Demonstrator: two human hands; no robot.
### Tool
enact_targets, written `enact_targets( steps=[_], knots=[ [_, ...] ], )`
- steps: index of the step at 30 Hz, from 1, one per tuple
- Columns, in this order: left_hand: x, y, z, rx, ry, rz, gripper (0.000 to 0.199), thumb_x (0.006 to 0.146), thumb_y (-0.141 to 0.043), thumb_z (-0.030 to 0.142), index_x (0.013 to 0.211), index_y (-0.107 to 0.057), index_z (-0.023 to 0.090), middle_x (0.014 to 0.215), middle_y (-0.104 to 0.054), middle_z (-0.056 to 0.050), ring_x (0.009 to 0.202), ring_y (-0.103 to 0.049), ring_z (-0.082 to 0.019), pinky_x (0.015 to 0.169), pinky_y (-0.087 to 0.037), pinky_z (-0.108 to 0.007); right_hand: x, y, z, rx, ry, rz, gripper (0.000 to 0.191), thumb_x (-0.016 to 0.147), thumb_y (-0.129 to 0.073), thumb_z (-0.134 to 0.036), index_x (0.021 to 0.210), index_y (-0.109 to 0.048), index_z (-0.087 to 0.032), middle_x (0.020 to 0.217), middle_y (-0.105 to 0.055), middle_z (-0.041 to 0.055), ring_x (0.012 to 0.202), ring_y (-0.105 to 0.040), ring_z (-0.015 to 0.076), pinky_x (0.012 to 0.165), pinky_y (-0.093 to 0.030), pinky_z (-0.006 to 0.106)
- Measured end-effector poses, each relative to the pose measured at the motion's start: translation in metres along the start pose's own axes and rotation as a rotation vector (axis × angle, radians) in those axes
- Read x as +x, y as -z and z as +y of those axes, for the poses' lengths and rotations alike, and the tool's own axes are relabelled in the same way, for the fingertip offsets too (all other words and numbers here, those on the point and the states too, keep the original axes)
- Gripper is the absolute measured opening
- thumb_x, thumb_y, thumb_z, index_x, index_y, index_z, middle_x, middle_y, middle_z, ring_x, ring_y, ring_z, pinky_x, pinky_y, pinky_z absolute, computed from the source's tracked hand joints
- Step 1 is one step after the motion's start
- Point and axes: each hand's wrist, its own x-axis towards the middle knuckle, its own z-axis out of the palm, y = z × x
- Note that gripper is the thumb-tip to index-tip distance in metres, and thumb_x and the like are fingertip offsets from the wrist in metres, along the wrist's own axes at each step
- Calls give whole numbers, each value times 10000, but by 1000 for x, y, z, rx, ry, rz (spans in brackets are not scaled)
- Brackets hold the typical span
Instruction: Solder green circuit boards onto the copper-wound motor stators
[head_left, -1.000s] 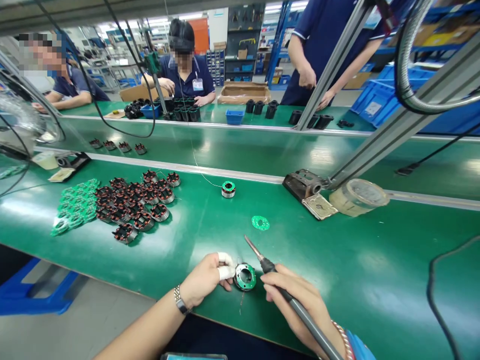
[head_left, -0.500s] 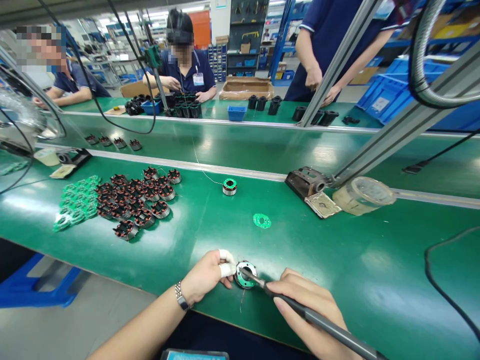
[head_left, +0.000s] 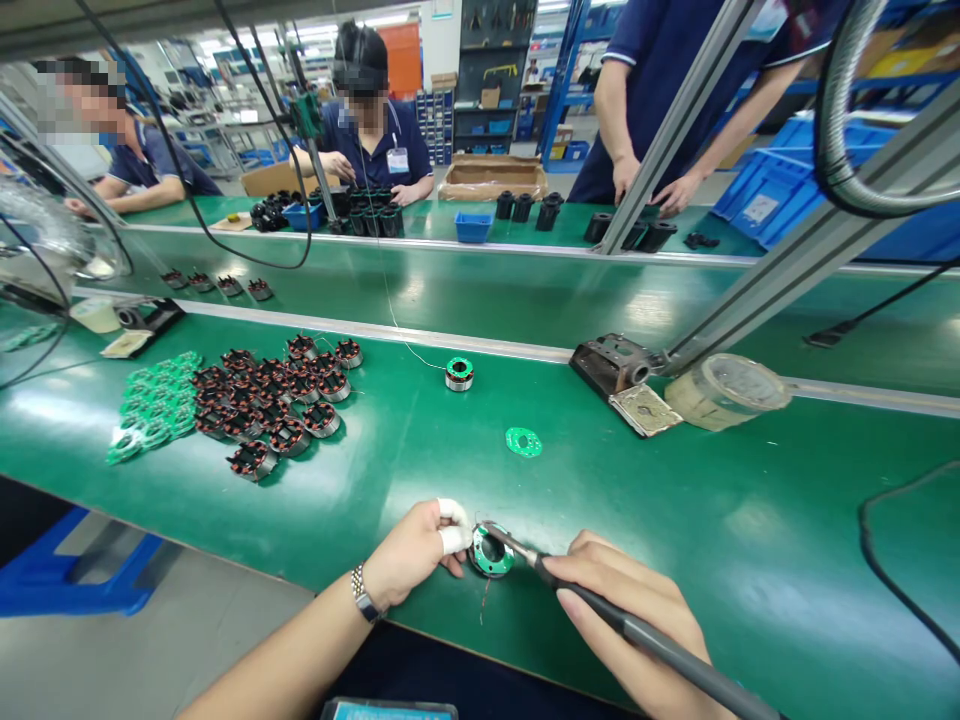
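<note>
My left hand, with white tape around two fingertips, grips a small wound stator with a green circuit ring on the green bench top. My right hand holds a soldering iron like a pen. The iron's metal tip touches or nearly touches the ring's upper edge; I cannot tell which. A loose stator stands farther up the bench, and a flat green ring lies nearer my hands.
Wound stators and green rings lie at the left. A soldering iron stand, a tip-cleaning tray and a tape roll stand at the right. Co-workers sit or stand beyond a second bench, among aluminium posts and cables.
The soldering iron has come down from above the stator to its ring, and my right hand has moved left with it. The tip has shifted slightly toward the ring's upper edge since the previous frame.
</note>
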Motion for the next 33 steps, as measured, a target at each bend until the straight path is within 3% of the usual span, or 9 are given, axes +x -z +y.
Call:
enact_targets(
  steps=[5, 10, 14, 16, 19, 23, 29, 33],
  knots=[
    [1, -1, 1, 2, -6, -14, 92, 617, -581, 215, 615, -529, 139, 513, -511, 31, 468, -494, -74, 491, -427, -191, 8, -5, 12, -71, 65, -9, 154, 832, -489, -124, 939, -584, -181, 653, -600, 26, 588, -575, 133, 548, -495, 236],
    [-2, 1, -3, 68, -89, -12, 134, 687, -583, 272, 673, -537, 147, 554, -511, 21, 502, -497, -96, 521, -441, -217, 22, -15, 25, -81, 94, -304, 241, 780, -522, -95, 1008, -539, -171, 986, -629, 99, 998, -570, 195, 819, -503, 312],
    [-16, 13, -11, 442, -402, 69, 145, 770, -550, 286, 828, -623, 175, 742, -608, -48, 670, -548, -145, 662, -442, -260, 28, -17, 31, -134, 84, -410, 346, 721, -592, -84, 1048, -518, -167, 1090, -592, 126, 1103, -517, 223, 871, -482, 354],
    [-23, 19, -16, 708, -554, 17, 179, 803, -520, 263, 898, -664, 217, 851, -640, -77, 777, -563, -174, 731, -416, -271, 28, -17, 32, -149, 81, -419, 360, 718, -610, -89, 1057, -519, -167, 1078, -596, 122, 1102, -520, 224, 869, -484, 353],
    [-27, 20, -22, 935, -626, -95, 235, 835, -479, 265, 962, -676, 270, 888, -661, -82, 796, -581, -188, 720, -401, -273, 26, -17, 33, -152, 87, -397, 342, 736, -614, -118, 1060, -515, -165, 1054, -607, 115, 1084, -531, 222, 865, -485, 354],
    [-20, 9, -22, 861, -578, -125, 206, 811, -528, 319, 889, -700, 237, 866, -673, -87, 775, -587, -188, 716, -406, -277, 17, -19, 35, -177, 86, -323, 323, 755, -607, -159, 1062, -505, -168, 1012, -618, 104, 1053, -539, 235, 853, -490, 373],
    [-8, -2, -12, 218, -167, -15, 177, 641, -683, 296, 610, -596, 145, 573, -587, 0, 526, -521, -114, 537, -402, -224, -1, -33, 26, -277, 52, -50, 282, 782, -581, -249, 1041, -504, -167, 880, -630, 110, 915, -576, 256, 748, -524, 407],
    [-4, -4, -4, 32, -50, -16, 233, 574, -709, 297, 562, -541, 137, 481, -513, 41, 431, -454, -75, 474, -356, -204, 2, -42, 21, -173, 62, 21, 200, 806, -510, -141, 1004, -509, -178, 839, -615, 85, 830, -587, 206, 687, -533, 331]
  ],
)
